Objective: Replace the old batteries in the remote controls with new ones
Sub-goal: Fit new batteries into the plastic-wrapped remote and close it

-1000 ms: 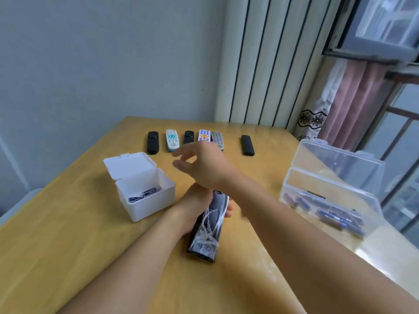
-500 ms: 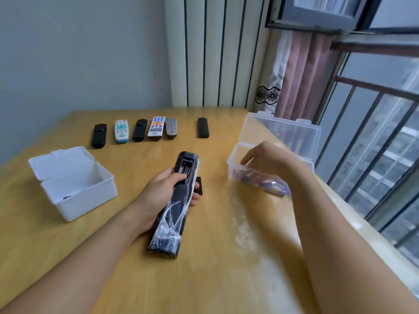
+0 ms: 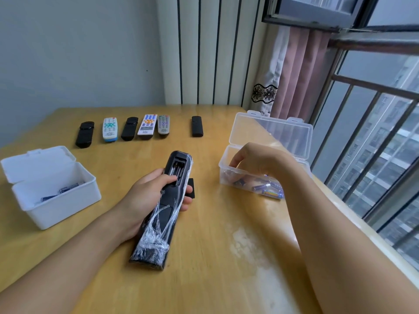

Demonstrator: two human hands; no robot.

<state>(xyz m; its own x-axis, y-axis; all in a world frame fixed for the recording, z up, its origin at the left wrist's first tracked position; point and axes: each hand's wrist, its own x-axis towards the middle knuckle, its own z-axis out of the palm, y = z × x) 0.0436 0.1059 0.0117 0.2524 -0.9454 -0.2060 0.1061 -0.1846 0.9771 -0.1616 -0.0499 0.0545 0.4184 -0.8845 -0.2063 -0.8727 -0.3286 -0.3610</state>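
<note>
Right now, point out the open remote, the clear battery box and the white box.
open remote (image 3: 179, 167): head view, empty battery bay.
clear battery box (image 3: 271, 130): head view, raised lid.
white box (image 3: 68, 206): head view, front wall.

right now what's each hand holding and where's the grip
The left hand grips the plastic-wrapped remote around its middle. The right hand reaches into the clear box; any hold is hidden.
</note>
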